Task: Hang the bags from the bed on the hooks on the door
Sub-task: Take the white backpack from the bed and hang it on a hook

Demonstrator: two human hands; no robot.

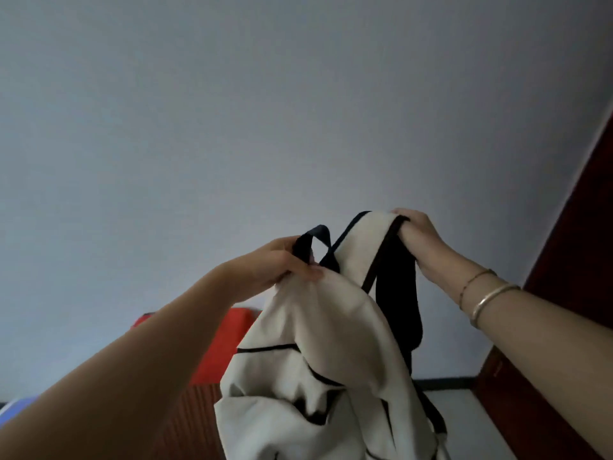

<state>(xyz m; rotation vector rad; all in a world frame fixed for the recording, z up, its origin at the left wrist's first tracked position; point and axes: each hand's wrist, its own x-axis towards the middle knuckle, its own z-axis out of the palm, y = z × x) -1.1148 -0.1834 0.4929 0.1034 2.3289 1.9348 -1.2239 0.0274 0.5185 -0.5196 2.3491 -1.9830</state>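
Both grips closed: left hand (278, 263) apparently pinching the top loop, right hand (419, 239) gripping the strap, backpack (308, 376) hanging below.

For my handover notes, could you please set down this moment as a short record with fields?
bag: cream fabric backpack with black trim, held up in the air
left hand: closed on the bag's dark top loop
right hand: closed on the bag's top edge by a black shoulder strap
right wrist: two metal bangles
behind: plain pale wall; red object at lower left
right edge: dark red-brown wooden panel, perhaps the door
hooks: not in view
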